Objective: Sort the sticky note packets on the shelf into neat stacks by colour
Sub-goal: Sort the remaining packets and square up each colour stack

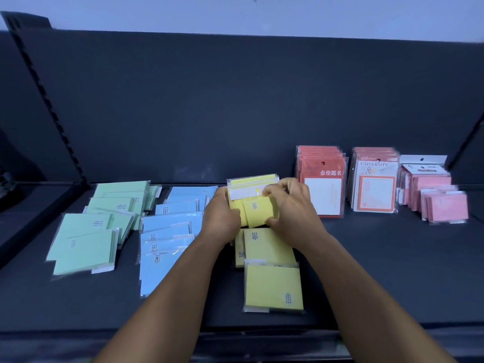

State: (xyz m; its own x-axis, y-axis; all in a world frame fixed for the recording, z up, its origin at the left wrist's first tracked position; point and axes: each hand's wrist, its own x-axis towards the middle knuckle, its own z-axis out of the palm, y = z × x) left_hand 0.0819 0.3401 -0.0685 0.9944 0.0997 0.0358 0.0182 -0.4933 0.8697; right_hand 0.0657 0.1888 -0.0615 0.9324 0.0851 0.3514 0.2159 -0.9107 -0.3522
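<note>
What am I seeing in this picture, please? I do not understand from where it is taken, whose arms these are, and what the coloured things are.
There is no machine here. A person wears a camera on the head, and it looks forward and down, so you see that person's own two arms from above.

The dark surface is a shelf. On it lie sticky note packets in clear wrappers, grouped by colour: green packets at the far left, then blue packets, then yellow packets in the middle. To the right stand red packets, orange-framed packets and pink packets.

The left hand and right hand together hold a small bunch of yellow packets over the yellow group. The green and blue groups lie loose and fanned, not yet in neat stacks.
</note>
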